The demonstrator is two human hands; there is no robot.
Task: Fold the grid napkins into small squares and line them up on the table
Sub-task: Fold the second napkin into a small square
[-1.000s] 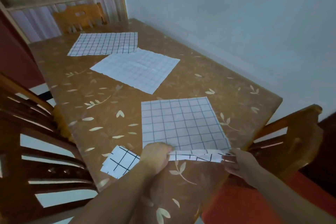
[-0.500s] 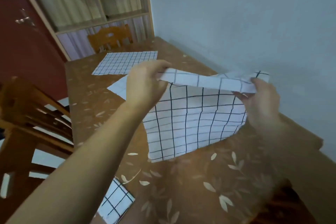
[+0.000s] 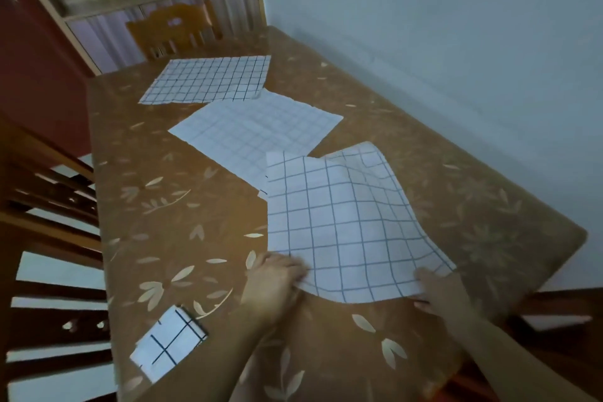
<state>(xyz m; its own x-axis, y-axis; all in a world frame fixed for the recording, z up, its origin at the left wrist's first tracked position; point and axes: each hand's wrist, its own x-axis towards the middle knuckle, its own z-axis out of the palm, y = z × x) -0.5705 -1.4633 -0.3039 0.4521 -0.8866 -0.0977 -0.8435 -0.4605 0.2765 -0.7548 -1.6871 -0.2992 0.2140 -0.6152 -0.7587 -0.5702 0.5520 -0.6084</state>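
Head view, left hand [image 3: 274, 281], right hand [image 3: 440, 290] gripping grid napkin [image 3: 342, 225]

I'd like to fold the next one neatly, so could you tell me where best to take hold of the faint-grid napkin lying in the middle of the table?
Probably the near left corner of the faint-grid napkin, approached from the left: it lies flat and bare there, while the held napkin covers its near right part.

I'm seeing white napkins [image 3: 342, 222] gridded in dark lines, lying on a brown counter [image 3: 182, 238] patterned with pale leaf sprigs.
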